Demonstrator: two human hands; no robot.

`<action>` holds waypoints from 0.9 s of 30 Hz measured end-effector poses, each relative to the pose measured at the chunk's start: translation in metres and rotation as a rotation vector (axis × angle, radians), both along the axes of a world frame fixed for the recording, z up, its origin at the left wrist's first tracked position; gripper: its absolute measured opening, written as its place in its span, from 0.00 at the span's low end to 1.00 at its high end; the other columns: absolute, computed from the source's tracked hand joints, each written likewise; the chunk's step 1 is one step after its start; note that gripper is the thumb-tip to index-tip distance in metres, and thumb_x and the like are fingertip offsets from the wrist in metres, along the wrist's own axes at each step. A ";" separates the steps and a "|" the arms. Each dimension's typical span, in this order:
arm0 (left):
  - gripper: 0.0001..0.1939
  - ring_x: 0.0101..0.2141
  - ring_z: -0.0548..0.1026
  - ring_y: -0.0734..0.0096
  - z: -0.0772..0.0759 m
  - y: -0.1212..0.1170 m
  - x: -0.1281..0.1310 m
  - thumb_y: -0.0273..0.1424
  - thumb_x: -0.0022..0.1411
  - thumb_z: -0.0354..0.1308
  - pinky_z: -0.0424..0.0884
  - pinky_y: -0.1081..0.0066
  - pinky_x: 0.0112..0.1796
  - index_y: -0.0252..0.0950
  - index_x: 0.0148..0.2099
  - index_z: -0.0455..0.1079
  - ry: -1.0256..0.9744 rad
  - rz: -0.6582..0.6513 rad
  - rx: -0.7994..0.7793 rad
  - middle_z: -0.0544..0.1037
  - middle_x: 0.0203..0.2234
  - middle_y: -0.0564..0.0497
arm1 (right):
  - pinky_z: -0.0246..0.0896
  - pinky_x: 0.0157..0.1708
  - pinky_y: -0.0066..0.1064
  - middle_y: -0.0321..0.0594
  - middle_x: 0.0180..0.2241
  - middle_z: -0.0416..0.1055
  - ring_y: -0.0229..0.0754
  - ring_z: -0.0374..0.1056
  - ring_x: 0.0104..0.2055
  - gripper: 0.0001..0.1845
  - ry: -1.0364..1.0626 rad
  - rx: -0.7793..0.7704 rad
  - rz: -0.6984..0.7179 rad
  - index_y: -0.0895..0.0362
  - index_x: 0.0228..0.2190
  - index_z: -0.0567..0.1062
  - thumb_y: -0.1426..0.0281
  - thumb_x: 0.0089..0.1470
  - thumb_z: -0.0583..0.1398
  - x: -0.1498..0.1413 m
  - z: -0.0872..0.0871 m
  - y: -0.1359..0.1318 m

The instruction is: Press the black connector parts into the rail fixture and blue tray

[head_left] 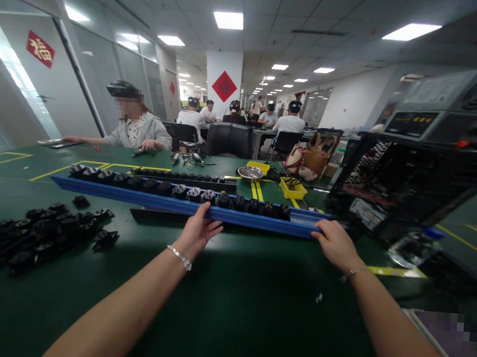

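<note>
Fingers of the left hand and right hand grasp, over the green bench, a long blue tray, near its middle and right end respectively; black parts sit inside it in a row

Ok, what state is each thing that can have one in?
Left hand: thumb against blue rail, grip unclear.
Right hand: gripping the rail's right end.
Blue rail: held, partly filled with black parts.
Loose black parts: heaped at left.
Nearer yellow bin: upright, partly filled.
Metal dish: lying flat.
Ceiling lights: lit.
</note>
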State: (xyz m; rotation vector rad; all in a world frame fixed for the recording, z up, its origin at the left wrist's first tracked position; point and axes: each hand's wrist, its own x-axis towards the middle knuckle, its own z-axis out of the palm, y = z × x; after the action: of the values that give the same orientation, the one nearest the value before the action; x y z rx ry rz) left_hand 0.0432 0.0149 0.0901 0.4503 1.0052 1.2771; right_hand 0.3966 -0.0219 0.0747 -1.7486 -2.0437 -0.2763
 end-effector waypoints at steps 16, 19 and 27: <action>0.15 0.33 0.76 0.66 -0.060 -0.038 0.083 0.38 0.54 0.59 0.74 0.64 0.35 0.37 0.41 0.63 0.003 -0.034 -0.216 0.71 0.34 0.47 | 0.58 0.43 0.39 0.40 0.34 0.72 0.47 0.64 0.39 0.13 0.101 -0.341 -0.087 0.52 0.28 0.71 0.61 0.49 0.50 0.085 -0.049 -0.022; 0.16 0.33 0.76 0.66 -0.063 -0.030 0.087 0.38 0.53 0.59 0.74 0.65 0.34 0.37 0.42 0.62 0.010 -0.015 -0.234 0.70 0.34 0.47 | 0.58 0.42 0.39 0.39 0.34 0.72 0.47 0.64 0.39 0.13 0.120 -0.345 -0.096 0.51 0.29 0.72 0.60 0.48 0.50 0.089 -0.052 -0.015; 0.22 0.32 0.77 0.63 -0.059 -0.014 0.089 0.44 0.55 0.55 0.74 0.66 0.33 0.36 0.47 0.60 0.080 -0.162 -0.281 0.72 0.36 0.43 | 0.59 0.42 0.40 0.41 0.34 0.73 0.49 0.65 0.39 0.12 0.151 -0.312 -0.086 0.52 0.28 0.73 0.60 0.45 0.53 0.102 -0.044 0.002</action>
State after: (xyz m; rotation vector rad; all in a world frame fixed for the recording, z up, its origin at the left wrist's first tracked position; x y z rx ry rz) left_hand 0.1318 0.0004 0.0307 0.3592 1.1718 0.9621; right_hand 0.4990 -0.0195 0.0311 -1.9747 -1.9872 0.1547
